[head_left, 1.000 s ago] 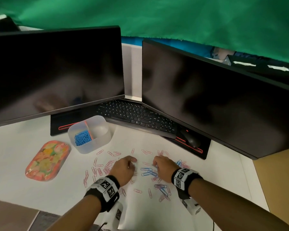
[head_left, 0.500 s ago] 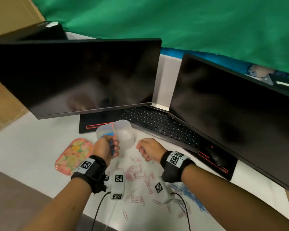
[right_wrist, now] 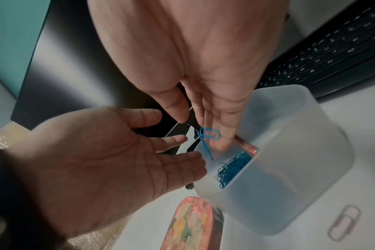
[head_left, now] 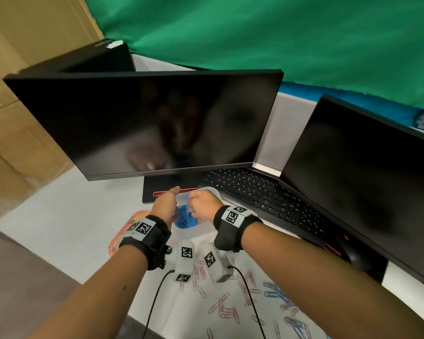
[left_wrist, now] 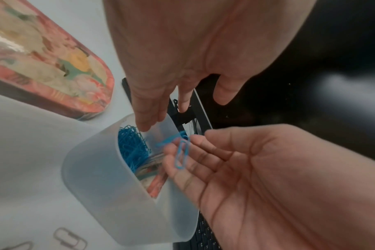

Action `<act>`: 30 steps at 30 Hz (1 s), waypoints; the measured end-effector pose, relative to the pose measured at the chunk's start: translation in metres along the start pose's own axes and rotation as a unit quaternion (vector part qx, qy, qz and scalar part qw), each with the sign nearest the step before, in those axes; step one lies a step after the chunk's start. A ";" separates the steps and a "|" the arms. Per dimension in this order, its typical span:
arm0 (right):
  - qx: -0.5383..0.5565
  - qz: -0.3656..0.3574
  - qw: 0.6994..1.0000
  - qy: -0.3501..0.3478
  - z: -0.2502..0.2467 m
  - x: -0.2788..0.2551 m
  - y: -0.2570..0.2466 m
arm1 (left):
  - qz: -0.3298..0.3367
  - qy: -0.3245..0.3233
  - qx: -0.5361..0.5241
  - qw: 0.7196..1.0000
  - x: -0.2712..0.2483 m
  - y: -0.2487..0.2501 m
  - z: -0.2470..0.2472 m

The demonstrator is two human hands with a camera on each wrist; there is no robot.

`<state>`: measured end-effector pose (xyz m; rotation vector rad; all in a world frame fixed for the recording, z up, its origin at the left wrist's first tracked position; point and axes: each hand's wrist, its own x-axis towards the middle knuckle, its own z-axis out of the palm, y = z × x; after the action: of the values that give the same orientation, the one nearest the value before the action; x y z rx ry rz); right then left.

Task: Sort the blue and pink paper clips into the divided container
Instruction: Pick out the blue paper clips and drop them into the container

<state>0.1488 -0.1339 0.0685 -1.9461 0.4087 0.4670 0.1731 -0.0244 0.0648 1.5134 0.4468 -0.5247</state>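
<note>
The translucent white divided container (head_left: 194,231) (left_wrist: 109,186) (right_wrist: 289,169) stands in front of the left monitor's foot. A pile of blue paper clips (head_left: 185,218) (left_wrist: 133,147) (right_wrist: 233,169) fills its left compartment. My left hand (head_left: 170,195) (left_wrist: 148,116) hovers over that compartment with straight fingers and holds nothing. My right hand (head_left: 198,204) (right_wrist: 216,135) is beside it, palm open. A few blue clips (left_wrist: 182,152) (right_wrist: 208,133) lie loose on its fingertips above the rim. Pink clips (head_left: 227,311) and blue clips (head_left: 274,289) are scattered on the table nearer me.
A flowered pink tray (head_left: 135,217) (left_wrist: 43,67) lies left of the container. Two dark monitors stand behind, with a black keyboard (head_left: 262,192) between them and a mouse (head_left: 357,260) at the right. Cardboard boxes stand at the far left.
Both hands rose from the scattered clips and moved up-left to the container. The left hand, which held blue clips half a second ago, now has its fingers spread.
</note>
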 end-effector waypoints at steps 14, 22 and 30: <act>0.061 0.009 0.990 0.126 -0.076 -0.076 0.097 | 0.266 -0.187 0.401 0.857 -0.034 -0.044 0.058; -0.064 0.097 0.974 0.192 -0.097 -0.157 0.210 | 0.299 -0.316 0.615 0.658 -0.067 -0.114 0.107; -0.199 0.066 0.967 0.142 -0.060 -0.185 0.248 | 0.318 -0.307 0.694 0.568 -0.079 -0.169 0.134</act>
<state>-0.1226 -0.2730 -0.0111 -2.3986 0.6720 0.3753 0.0047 -0.1526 -0.0246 2.5604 -1.4315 -0.7998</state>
